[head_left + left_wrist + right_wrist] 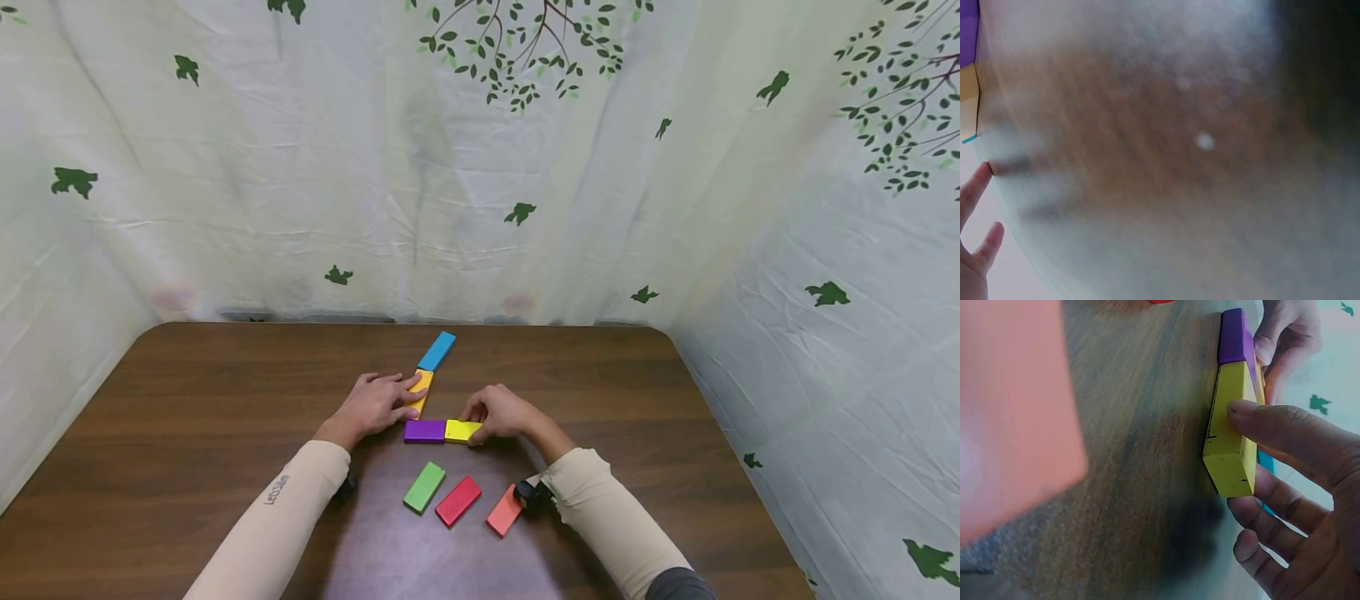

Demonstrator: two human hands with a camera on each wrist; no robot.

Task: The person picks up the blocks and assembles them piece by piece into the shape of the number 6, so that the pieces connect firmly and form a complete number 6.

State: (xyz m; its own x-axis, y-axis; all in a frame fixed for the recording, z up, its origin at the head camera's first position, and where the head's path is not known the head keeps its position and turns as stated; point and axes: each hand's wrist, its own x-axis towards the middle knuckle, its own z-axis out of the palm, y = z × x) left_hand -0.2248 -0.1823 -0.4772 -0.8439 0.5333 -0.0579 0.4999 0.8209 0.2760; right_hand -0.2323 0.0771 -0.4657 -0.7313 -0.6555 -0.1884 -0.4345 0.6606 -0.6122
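Observation:
My right hand [501, 412] pinches a yellow block [1230, 415] at its right end, thumb on the near side and fingers at the far side. That block lies end to end with a purple block [425, 432]. Across the orange block [423, 385] rest the fingers of my left hand [372, 406], its thumb near the end by the purple block. A blue block [437, 351] touches the orange one's far end and continues the slanted line. In the left wrist view, two fingers [975, 194] stretch out and most of the hand is out of frame.
Nearer to me lie a green block [424, 487], a red block [458, 502] and a coral block [503, 510], the last partly hidden by the right wrist camera [534, 495]. The brown wooden table [225, 400] ends at a pale curtain [337, 208] with leaf prints.

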